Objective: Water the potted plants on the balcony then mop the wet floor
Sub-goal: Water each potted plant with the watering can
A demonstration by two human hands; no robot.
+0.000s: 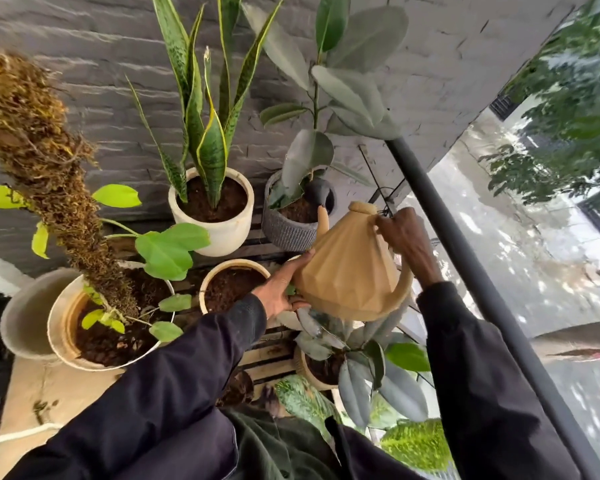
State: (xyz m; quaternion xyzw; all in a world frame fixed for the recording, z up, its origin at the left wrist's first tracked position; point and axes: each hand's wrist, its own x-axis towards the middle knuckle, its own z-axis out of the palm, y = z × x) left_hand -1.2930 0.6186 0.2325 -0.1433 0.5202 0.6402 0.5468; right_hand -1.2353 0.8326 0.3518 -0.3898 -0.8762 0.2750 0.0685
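Observation:
A tan faceted watering can (350, 268) is held in the air, tilted with its spout over the soil of a grey ribbed pot (288, 226) holding a rubber plant. My right hand (404, 237) grips the can's handle near the lid. My left hand (283, 289) supports the can's lower left side. Left of the grey pot stands a white pot (222, 230) with a snake plant. A cream pot (208, 282) with bare soil sits below it. At the left a large white pot (63, 344) holds a moss pole with green leaves.
A dark metal railing (465, 258) runs diagonally at the right, with the street below. More leafy pots (326, 372) stand low in front of me on a slatted wooden stand. A dark stone wall (84, 81) backs the plants. An empty white pot (21, 320) sits at the far left.

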